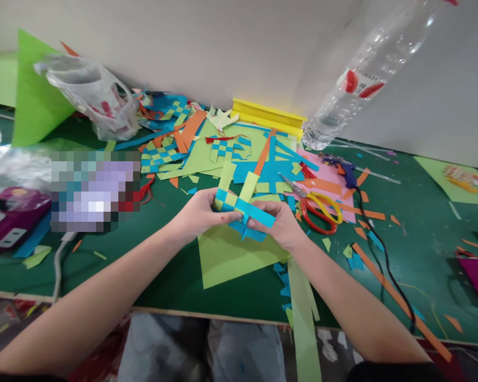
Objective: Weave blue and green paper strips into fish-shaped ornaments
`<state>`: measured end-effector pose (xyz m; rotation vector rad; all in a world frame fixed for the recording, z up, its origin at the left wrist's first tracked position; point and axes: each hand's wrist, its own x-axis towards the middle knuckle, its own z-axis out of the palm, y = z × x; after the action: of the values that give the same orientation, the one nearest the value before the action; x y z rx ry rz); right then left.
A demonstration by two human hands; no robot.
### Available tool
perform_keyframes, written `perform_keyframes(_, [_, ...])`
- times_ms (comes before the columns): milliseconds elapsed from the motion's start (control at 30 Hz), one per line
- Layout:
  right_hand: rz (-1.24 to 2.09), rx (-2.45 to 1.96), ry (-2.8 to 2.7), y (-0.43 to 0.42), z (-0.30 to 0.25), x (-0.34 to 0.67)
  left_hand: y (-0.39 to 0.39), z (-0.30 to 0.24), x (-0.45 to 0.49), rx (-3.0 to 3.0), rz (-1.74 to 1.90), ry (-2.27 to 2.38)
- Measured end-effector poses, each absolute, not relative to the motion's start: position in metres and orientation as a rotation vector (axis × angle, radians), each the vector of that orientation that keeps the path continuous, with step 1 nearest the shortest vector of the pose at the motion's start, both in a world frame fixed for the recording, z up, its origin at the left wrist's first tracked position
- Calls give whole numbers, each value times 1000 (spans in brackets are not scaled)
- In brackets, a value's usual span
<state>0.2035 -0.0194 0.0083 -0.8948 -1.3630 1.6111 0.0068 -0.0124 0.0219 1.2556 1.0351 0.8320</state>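
Between my hands is a woven paper piece of blue and light green strips in a checker pattern, with loose strip ends sticking out at the top and right. My left hand grips its left side, thumb across the front. My right hand pinches its right side near a blue strip end; some fingers are hidden behind the paper. Below the piece, a light green paper sheet lies on the green table. Finished-looking woven pieces lie further back among cut strips.
Scissors with red and yellow handles lie right of my hands. Behind them are a glue gun with a black cord, and a tall plastic bottle. A plastic bag stands back left. Paper scraps are scattered widely.
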Motion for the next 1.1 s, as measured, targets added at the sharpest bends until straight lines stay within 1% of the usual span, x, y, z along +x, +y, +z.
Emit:
perform_keyframes(367, [1665,-731,-1350,-15,1,206,-14,20,3,1432,847,1031])
perform_keyframes(967, [1627,-714,-1364,-13,-9,206,-14,22,5,1582,813,1095])
perform_keyframes(1100, [1603,-773,-1392,-14,-7,206,-14,22,5,1605,823,1101])
